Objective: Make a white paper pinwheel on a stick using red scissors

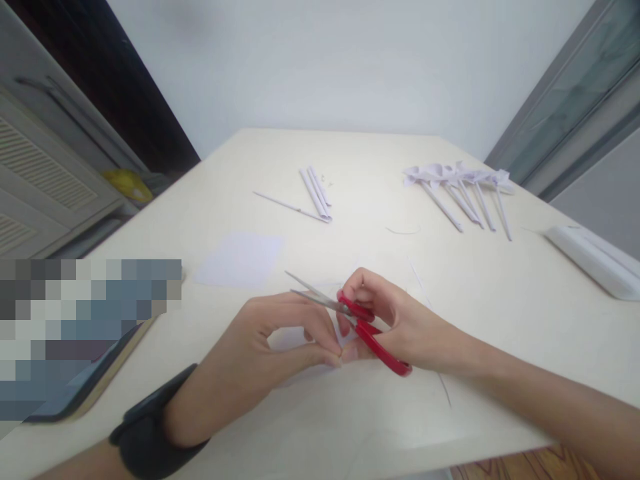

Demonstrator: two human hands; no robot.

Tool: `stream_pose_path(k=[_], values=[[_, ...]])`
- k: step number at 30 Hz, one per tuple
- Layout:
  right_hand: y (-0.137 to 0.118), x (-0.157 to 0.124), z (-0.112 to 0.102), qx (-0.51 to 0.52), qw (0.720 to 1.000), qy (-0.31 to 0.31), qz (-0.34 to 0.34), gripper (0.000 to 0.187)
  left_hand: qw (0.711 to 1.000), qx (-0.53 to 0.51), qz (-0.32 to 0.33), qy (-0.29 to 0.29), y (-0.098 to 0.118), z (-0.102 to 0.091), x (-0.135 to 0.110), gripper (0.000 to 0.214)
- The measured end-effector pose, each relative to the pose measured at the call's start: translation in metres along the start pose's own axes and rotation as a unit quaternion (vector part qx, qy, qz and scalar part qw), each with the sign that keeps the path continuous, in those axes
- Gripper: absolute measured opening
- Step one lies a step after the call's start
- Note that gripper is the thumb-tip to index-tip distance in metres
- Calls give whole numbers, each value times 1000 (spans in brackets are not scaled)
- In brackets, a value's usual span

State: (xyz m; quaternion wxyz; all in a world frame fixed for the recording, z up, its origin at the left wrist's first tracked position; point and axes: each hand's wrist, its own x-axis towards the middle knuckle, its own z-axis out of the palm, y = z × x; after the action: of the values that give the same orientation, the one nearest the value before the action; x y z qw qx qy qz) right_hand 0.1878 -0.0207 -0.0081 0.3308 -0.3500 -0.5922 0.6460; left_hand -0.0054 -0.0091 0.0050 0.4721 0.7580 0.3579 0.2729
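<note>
Stretched in from the lower left with the left forearm, strapped near the wrist with a black wristband (160, 427), and arched low over the tabletop (365, 167) with the left hand (243, 353), back turned up. Pinching white paper (287, 338) between thumb and forefinger there, just above the near part of the tabletop, with the remaining fingers half hidden behind. Slanted in from the right edge with the bare right forearm, and bent inward at the right hand (407, 323) to bring thumb tip beside the left fingertips. Curled at the right fingers around the red handles of the scissors (346, 309), with narrowly parted blades pointing up and left across the left knuckles. Cannot tell whether gripping the paper with the right thumb as well. Lying beyond the hands, a square sheet (240, 260) to the left, rolled paper tubes (314, 193) beside a thin stick (280, 203) farther back, and a row of paper pinwheels (435, 175) on rolled sticks to the right
</note>
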Motion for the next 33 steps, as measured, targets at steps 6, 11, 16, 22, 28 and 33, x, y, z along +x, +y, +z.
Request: stream_pose_path(k=[6, 11, 16, 22, 28, 33], values=[[-5, -2, 7, 28, 999, 28, -18, 43, 998, -31, 47, 35, 0, -1, -3, 11], [-10, -6, 11, -14, 995, 77, -63, 44, 996, -20, 79, 21, -2, -3, -6, 9], [-12, -6, 11, -7, 994, 90, -66, 37, 996, -1, 72, 54, 1, 3, -5, 10], [-12, -5, 13, 26, 995, 59, -71, 40, 996, 17, 69, 56, 2, 6, -4, 11], [-11, -8, 14, -60, 989, 102, -94, 42, 997, 49, 35, 54, 3, 4, -3, 8], [-7, -9, 16, -79, 984, 125, -100, 41, 995, 76, 23, 54, 6, 3, -4, 14]])
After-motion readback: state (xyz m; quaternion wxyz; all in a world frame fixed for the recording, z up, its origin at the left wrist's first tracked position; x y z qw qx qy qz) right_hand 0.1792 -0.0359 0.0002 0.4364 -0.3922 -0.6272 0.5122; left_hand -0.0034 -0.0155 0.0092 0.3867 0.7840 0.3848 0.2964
